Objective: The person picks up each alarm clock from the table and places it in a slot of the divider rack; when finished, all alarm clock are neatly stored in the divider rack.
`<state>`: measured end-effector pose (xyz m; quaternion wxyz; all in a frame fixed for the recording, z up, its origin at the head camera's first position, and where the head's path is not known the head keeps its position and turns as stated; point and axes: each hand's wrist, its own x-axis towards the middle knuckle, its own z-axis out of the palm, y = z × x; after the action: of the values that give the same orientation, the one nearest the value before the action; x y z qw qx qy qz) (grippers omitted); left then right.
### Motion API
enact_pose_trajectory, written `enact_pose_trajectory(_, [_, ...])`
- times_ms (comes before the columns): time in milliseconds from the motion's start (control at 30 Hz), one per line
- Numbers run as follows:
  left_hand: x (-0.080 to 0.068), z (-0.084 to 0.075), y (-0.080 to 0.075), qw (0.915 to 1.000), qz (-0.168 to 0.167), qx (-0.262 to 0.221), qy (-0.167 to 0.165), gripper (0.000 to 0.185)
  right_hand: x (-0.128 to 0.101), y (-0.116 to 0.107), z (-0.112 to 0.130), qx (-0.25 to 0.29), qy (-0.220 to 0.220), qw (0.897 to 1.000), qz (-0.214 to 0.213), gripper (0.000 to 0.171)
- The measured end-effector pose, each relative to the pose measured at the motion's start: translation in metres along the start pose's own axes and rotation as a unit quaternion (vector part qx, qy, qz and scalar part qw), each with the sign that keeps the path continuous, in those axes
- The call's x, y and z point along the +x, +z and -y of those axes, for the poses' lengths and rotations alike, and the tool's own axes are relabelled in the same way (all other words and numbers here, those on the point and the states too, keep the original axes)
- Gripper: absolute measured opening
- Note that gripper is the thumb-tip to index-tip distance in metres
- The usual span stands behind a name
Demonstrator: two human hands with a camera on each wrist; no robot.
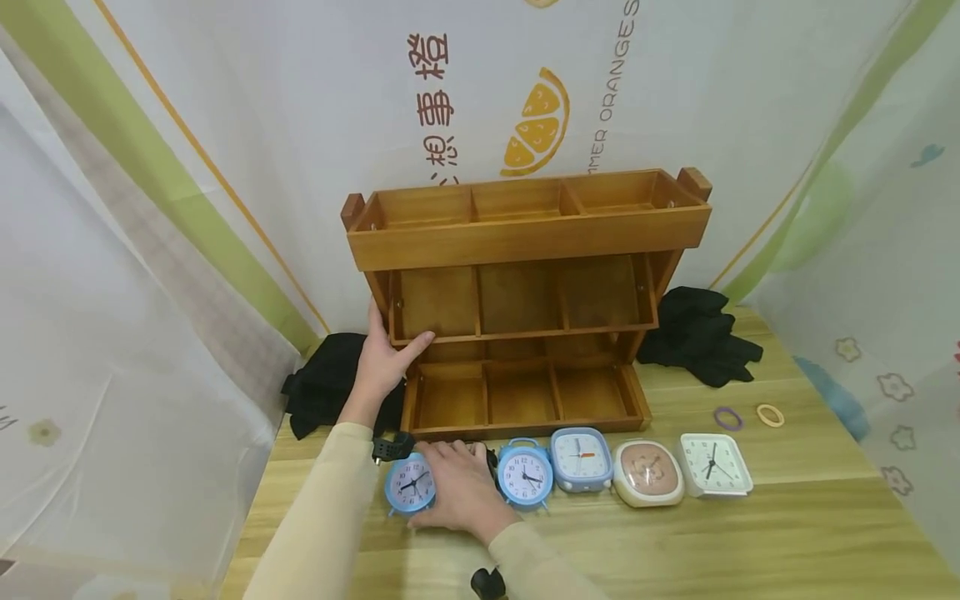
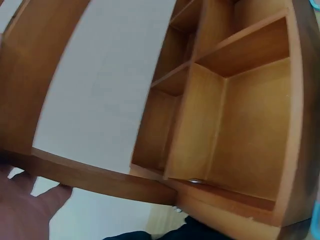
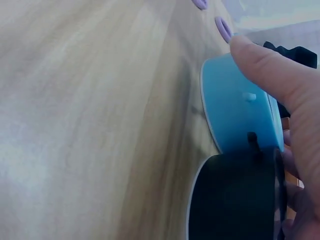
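Note:
A tiered wooden organizer box (image 1: pixel 529 242) with divided trays stands at the back. My left hand (image 1: pixel 385 362) rests at its left side, thumb spread toward the middle tray. In the left wrist view, the fingers (image 2: pixel 20 187) touch a wooden side strut (image 2: pixel 100 172). My right hand (image 1: pixel 461 492) lies over a black alarm clock (image 3: pixel 230 200), which it mostly hides in the head view. Its thumb (image 3: pixel 260 60) lies along a light blue alarm clock (image 3: pixel 237 107), with fingers bent over the clocks; how firmly they grip is hidden. Another light blue alarm clock (image 1: pixel 525 477) sits to the right.
The row of clocks goes on with a blue square clock (image 1: pixel 581 458), a cream clock (image 1: pixel 648 472) and a white square clock (image 1: pixel 715 465). A purple ring (image 1: pixel 728 418) and a beige ring (image 1: pixel 770 415) lie farther right. Black cloth (image 1: pixel 693 337) bunches beside the box.

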<state>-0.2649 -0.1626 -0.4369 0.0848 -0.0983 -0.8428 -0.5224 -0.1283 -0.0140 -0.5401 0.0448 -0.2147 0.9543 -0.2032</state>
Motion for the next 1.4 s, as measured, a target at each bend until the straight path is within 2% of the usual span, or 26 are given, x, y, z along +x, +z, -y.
enact_pose_trajectory(200, [-0.002,-0.001,0.006,0.9997,-0.011,0.002,-0.023,0.119,0.000,0.003,-0.004,0.014,0.001,1.000,-0.019,0.107])
enact_pose_trajectory(500, [-0.005,0.004,0.006,0.9984,-0.023,-0.050,0.011,0.109,-0.003,0.005,-0.002,0.005,-0.009,0.999,-0.032,0.096])
enact_pose_trajectory(800, [-0.005,0.002,0.004,0.9988,-0.028,-0.039,-0.007,0.112,0.001,0.004,0.001,0.006,-0.006,0.999,-0.031,0.100])
enact_pose_trajectory(933, [-0.004,0.003,0.004,0.9986,-0.028,-0.045,0.001,0.111,0.002,0.005,0.001,0.012,-0.004,1.000,-0.029,0.098])
enact_pose_trajectory(1033, [-0.004,0.003,0.004,0.9985,-0.029,-0.047,0.003,0.110,0.003,0.002,0.000,0.027,-0.002,0.999,-0.023,0.097])
enact_pose_trajectory(1233, [-0.004,0.005,0.004,0.9981,-0.034,-0.050,0.007,0.110,0.000,-0.006,-0.001,0.091,-0.013,0.996,-0.016,0.095])
enact_pose_trajectory(1400, [-0.004,0.006,0.001,0.9980,-0.031,-0.054,0.011,0.111,0.001,-0.015,-0.001,0.099,-0.039,0.994,-0.025,0.097])
